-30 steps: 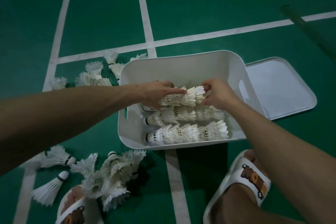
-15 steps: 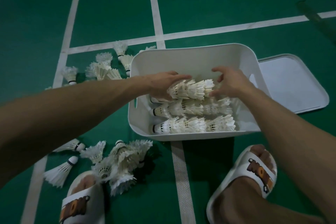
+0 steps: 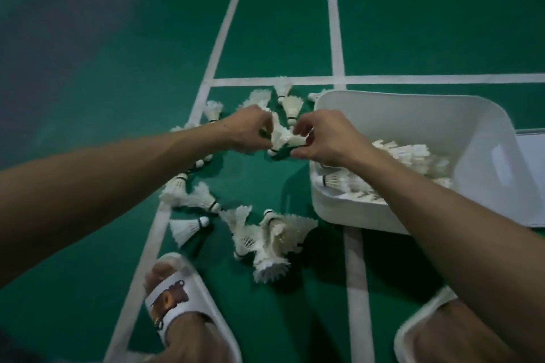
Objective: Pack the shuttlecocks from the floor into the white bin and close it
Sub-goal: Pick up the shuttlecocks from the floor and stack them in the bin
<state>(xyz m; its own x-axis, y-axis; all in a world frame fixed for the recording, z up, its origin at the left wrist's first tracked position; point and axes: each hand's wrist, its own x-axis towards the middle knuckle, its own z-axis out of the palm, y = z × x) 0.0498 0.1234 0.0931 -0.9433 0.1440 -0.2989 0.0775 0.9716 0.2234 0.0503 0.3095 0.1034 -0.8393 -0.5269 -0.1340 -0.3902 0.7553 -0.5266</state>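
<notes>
Being pinched by left hand (image 3: 247, 132) and right hand (image 3: 327, 138) together, shuttlecocks (image 3: 281, 138) are held between them, the white bin (image 3: 413, 109) beside the right hand; they may be crushed by squeezing

No words or numbers can be read here. The white slipper (image 3: 203, 292) near the bottom edge of the floor has a brown print (image 3: 171, 299) on its strap. The print is too blurry to tell if it shows letters or a picture.
</notes>
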